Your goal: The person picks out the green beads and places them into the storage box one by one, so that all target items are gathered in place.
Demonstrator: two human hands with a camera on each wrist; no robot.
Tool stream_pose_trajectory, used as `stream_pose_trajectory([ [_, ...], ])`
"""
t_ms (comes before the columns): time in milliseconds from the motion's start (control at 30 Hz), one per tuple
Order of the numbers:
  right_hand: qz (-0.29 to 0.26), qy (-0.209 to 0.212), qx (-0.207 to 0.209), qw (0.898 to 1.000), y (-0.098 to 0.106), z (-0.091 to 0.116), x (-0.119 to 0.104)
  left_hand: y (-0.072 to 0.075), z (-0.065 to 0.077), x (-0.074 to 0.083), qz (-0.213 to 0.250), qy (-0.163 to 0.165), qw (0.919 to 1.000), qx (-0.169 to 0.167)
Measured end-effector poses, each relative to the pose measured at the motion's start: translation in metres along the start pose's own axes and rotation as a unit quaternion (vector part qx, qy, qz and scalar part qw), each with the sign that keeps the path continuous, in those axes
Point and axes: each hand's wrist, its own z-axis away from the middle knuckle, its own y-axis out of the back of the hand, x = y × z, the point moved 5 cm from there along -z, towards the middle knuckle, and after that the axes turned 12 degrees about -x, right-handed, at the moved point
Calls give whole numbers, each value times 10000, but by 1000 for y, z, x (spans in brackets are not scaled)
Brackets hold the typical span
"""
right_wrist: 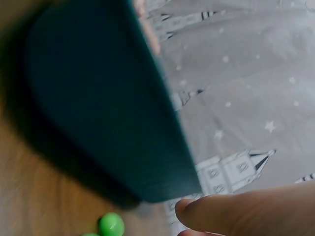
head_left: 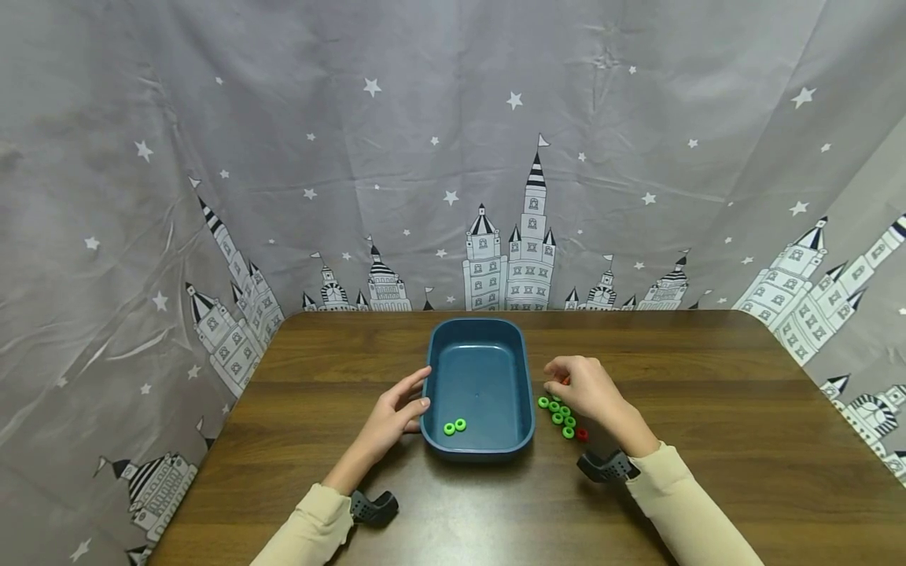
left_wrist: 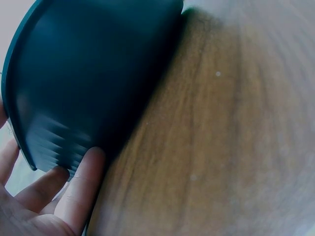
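The fingers of your left hand (head_left: pixel 389 413) are mostly straight and touch the outer wall of the blue bin (head_left: pixel 481 373) at its nine o'clock. At three o'clock of the bin, the fingers of your right hand (head_left: pixel 589 385) are bent; a red piece (head_left: pixel 566 380) shows between them, but whether you pinch it, I cannot tell. Two green rings (head_left: pixel 449 432) lie inside, near seven o'clock. Loose green rings (head_left: pixel 557 422) and one red ring (head_left: pixel 584 435) lie outside, around four o'clock.
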Motion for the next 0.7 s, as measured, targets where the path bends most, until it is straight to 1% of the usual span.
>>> stream_pose_trajectory([
  [167, 86, -242, -43, 9997, -6, 7, 14, 1, 0, 0, -34, 22, 10000, 27],
  [267, 137, -303, -72, 9994, -8, 10, 19, 0, 1, 0, -46, 24, 10000, 40],
  [467, 172, -392, -124, 9990, -15, 15, 26, 1, 0, 0, -26, 20, 10000, 39],
  [700, 115, -557, -220, 9981, -22, 13, 30, 1, 0, -1, 2, -12, 10000, 32],
])
